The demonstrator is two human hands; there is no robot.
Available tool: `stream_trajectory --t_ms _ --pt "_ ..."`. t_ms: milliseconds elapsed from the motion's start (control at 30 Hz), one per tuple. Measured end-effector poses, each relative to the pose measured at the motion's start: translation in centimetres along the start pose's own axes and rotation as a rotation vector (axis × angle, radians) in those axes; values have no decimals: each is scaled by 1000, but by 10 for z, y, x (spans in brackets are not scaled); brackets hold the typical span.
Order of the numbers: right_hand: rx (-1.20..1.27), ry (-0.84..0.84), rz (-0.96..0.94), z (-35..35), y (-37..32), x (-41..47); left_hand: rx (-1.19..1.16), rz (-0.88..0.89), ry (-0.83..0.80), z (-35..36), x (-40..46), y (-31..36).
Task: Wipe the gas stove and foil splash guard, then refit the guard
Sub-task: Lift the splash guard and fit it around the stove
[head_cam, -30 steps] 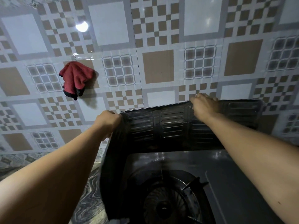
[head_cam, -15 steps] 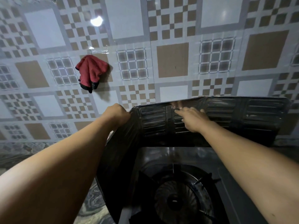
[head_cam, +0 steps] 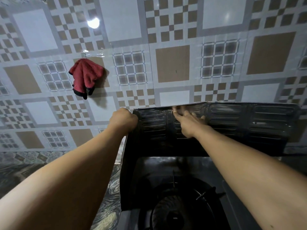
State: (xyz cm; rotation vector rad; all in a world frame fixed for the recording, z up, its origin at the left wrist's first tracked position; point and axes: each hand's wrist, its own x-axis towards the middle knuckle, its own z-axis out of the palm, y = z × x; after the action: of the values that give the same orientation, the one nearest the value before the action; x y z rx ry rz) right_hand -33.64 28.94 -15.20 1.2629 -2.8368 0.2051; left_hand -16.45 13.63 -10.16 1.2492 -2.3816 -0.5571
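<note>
The dark ribbed foil splash guard stands upright behind and to the left of the gas stove, folded at its left corner. My left hand is closed around the guard's top left corner. My right hand lies flat against the inner face of the back panel, fingers spread and reaching to its top edge. The stove's round burner and pan support show below, between my forearms.
A red cloth hangs on the patterned tiled wall, up and left of the guard. A dark marbled counter runs to the left of the stove.
My right hand has slid left along the guard's back panel, from its top edge onto its inner face. My left hand has stayed on the corner. The view has shifted left.
</note>
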Motion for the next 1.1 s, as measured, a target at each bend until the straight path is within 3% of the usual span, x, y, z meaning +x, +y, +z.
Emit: stream_trajectory --t_ms 333,767,1100 --pt "92 -11 18 8 -9 -1 -136 -35 -35 -4 5 -2" --pt "91 -12 28 6 -16 -1 -72 -17 -125 -12 10 -9" --pt "31 4 3 3 -13 -11 16 -35 -64 -21 5 -10"
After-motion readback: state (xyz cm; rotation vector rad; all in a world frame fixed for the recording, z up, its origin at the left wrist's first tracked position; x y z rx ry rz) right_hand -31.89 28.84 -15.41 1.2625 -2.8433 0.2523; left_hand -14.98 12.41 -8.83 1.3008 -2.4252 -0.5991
